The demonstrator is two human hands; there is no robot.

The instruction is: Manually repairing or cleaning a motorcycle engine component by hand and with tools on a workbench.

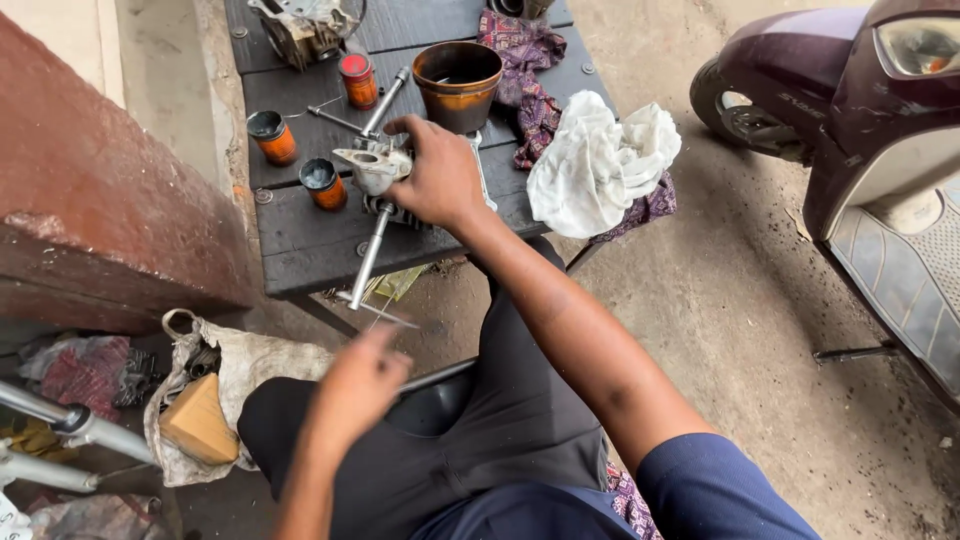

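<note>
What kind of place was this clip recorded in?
Most likely an outdoor roadside scooter repair spot: a dark wooden bench on bare ground carries a metal engine part under the right hand, small grease tins, and a parked scooter stands alongside.

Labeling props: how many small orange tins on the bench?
3. One with a red lid near the bench's far side, one open at its left edge, one open just left of the metal part under the right hand. More may be hidden.
</note>
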